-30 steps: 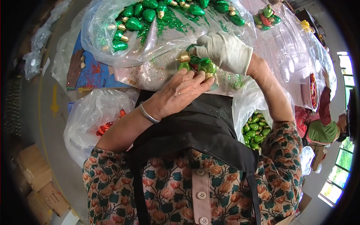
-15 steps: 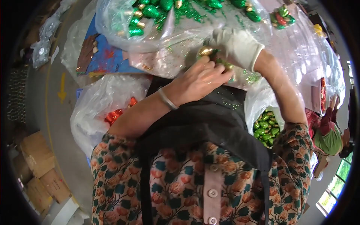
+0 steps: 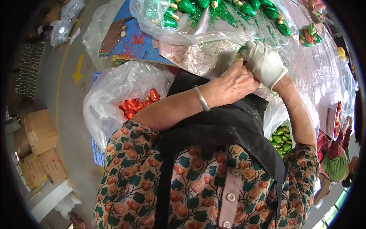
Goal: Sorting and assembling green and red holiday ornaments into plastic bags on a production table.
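Curling its fingers closed, the gloved right hand (image 3: 265,63) held a green bulb (image 3: 241,49), mostly hidden, at its upper-left edge, right of upper centre; the long axis was unclear. Just below, the left hand (image 3: 233,86) bent close, fingertips hidden, grip impossible to tell. Loose bulbs (image 3: 187,5) lay at the top, red ornaments (image 3: 131,107) at left.

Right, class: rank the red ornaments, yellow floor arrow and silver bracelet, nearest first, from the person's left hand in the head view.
1. Silver bracelet, on its wrist.
2. Red ornaments, bagged, to its left.
3. Yellow floor arrow, farther left.
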Demonstrator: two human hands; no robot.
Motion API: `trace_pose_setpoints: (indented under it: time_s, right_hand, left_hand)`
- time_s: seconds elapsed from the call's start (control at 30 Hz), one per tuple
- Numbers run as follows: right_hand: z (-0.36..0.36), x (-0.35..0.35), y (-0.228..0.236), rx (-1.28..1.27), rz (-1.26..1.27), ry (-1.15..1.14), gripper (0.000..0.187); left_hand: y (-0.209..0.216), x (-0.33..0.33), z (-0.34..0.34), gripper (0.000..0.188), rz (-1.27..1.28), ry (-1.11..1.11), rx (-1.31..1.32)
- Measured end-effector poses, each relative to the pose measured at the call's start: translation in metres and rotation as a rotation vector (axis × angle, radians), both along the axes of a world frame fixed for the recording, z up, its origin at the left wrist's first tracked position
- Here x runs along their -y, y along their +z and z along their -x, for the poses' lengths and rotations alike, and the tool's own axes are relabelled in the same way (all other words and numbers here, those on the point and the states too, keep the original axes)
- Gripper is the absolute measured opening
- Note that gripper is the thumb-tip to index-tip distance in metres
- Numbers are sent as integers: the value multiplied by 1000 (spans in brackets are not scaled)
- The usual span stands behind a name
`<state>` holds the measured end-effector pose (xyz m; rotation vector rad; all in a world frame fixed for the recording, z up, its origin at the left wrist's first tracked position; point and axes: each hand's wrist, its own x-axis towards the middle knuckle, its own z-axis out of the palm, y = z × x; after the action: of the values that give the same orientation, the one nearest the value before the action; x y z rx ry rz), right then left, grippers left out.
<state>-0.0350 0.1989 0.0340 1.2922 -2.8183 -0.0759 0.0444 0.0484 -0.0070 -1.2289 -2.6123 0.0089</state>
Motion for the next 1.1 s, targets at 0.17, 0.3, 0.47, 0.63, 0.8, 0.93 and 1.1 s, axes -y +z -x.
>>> trace_pose_setpoints:
  time_s: [0.17, 0.3, 0.47, 0.63, 0.8, 0.93, 1.1]
  right_hand:
    - [9, -22, -18, 206, 336, -135, 19]
    - [-6, -37, 33, 200, 404, -205, 18]
    - [-16, -36, 49, 430, 55, -355, 19]
    - [-9, -35, 49, 366, -82, -340, 20]
    - [-1, -14, 37, 298, -190, -310, 21]
    - [2, -15, 35, 297, -210, -311, 22]
    - [-2, -24, 23, 230, -87, -313, 23]
  left_hand:
    - [7, -13, 10, 43, 186, -25, 69]
    - [-15, 7, 16, 46, 167, -46, -413]
    - [24, 11, 25, 39, -215, -143, 164]
    - [29, 17, 47, 22, -324, -258, 190]
    - [28, 6, 77, 23, -112, -26, 463]
    - [29, 5, 93, 25, -190, -119, 336]
    - [24, 13, 91, 27, -207, -22, 303]
